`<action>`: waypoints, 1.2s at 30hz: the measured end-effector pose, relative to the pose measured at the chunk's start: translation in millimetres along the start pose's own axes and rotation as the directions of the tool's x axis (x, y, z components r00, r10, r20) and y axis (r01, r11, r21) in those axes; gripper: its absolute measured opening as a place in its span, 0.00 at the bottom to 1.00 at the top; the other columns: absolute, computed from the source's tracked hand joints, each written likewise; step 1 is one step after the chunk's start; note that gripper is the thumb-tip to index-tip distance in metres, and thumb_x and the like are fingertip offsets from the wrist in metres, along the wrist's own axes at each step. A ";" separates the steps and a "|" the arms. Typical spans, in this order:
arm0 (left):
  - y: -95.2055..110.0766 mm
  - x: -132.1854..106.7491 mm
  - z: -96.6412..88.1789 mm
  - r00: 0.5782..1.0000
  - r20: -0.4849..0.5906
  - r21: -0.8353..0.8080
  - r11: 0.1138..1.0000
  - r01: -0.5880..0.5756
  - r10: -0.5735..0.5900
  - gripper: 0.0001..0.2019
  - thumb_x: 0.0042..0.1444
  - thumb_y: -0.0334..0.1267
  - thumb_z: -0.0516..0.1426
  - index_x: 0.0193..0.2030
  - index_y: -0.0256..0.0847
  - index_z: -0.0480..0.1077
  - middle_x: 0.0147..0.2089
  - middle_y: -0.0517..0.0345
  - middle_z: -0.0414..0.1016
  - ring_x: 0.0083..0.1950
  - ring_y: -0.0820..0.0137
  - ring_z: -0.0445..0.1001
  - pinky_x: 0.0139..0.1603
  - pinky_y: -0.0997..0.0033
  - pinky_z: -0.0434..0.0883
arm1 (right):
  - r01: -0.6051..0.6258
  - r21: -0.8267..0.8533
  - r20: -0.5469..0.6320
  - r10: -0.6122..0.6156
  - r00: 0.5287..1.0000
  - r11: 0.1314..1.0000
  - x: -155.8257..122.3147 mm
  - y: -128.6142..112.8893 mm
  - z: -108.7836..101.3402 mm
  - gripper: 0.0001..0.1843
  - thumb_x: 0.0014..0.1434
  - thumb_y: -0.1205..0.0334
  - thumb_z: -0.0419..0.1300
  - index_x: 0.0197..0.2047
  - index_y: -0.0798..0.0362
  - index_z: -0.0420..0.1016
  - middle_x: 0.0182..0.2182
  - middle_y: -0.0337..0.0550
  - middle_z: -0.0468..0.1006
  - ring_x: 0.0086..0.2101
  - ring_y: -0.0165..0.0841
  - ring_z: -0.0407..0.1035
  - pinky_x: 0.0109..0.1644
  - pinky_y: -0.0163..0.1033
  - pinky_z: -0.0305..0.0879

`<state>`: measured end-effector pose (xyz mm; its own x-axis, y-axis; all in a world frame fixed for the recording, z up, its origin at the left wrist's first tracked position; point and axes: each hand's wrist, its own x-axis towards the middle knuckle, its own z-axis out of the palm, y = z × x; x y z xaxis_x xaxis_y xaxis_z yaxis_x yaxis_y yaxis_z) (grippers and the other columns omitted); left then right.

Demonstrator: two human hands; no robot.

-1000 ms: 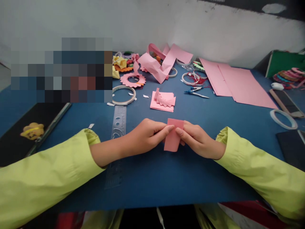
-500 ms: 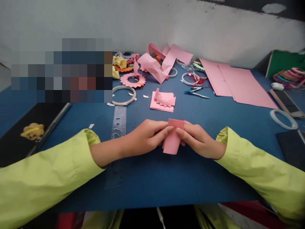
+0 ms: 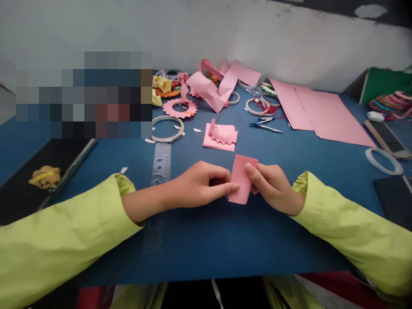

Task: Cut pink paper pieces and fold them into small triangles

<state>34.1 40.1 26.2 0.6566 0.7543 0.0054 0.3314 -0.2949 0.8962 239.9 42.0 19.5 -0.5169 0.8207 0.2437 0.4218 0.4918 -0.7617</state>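
Note:
A small folded pink paper piece [image 3: 241, 178] stands tilted just above the blue table [image 3: 225, 240], held between both hands. My left hand [image 3: 196, 186] pinches its lower left edge with thumb and fingers closed. My right hand [image 3: 273, 186] grips its upper right side, fingers curled behind it. Both arms wear yellow-green sleeves. A stack of cut pink paper pieces [image 3: 220, 136] lies just beyond the hands.
A clear ruler [image 3: 159, 171] lies under my left wrist. Tape rings [image 3: 167, 128] [image 3: 383, 159], a pink paper flower [image 3: 179, 107], crumpled pink paper [image 3: 219, 83], large pink sheets [image 3: 318, 109], scissors [image 3: 265, 124], a phone [image 3: 386, 138] and a black tablet [image 3: 38, 176] surround the hands.
The pink piece has shifted slightly right and risen, tilting more upright. My left fingers slid down to its lower edge; my right hand moved up along its right side.

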 end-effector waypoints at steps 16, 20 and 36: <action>1.9 1.1 -6.5 0.996 0.055 -0.124 0.989 0.077 -0.071 0.17 0.61 0.42 0.52 0.25 0.35 0.69 0.22 0.61 0.69 0.25 0.78 0.65 0.26 0.80 0.62 | -0.009 0.082 0.122 -0.001 0.992 0.997 1.3 -1.0 -2.9 0.24 0.68 0.52 0.44 0.22 0.54 0.60 0.18 0.34 0.63 0.20 0.22 0.58 0.25 0.31 0.55; 2.5 1.3 -8.6 0.989 0.098 -0.175 0.977 0.125 -0.109 0.17 0.61 0.43 0.53 0.26 0.34 0.70 0.22 0.60 0.72 0.24 0.78 0.67 0.26 0.81 0.64 | -0.069 0.205 0.131 0.042 0.990 0.976 0.2 -0.5 -2.1 0.19 0.68 0.52 0.45 0.29 0.54 0.62 0.20 0.33 0.64 0.21 0.22 0.60 0.26 0.30 0.57; 2.0 2.2 -8.8 0.988 0.127 -0.146 0.983 0.109 -0.091 0.17 0.62 0.42 0.53 0.24 0.35 0.67 0.22 0.62 0.71 0.24 0.79 0.67 0.26 0.82 0.63 | -0.206 0.335 0.041 0.204 0.978 0.920 1.3 0.2 -1.2 0.18 0.66 0.52 0.51 0.26 0.53 0.60 0.17 0.30 0.61 0.18 0.22 0.56 0.22 0.30 0.53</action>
<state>30.3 46.3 31.9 0.7046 0.6971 -0.1327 0.2985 -0.1215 0.9466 240.1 43.5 20.4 -0.4499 0.8912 0.0581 0.2451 0.1858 -0.9515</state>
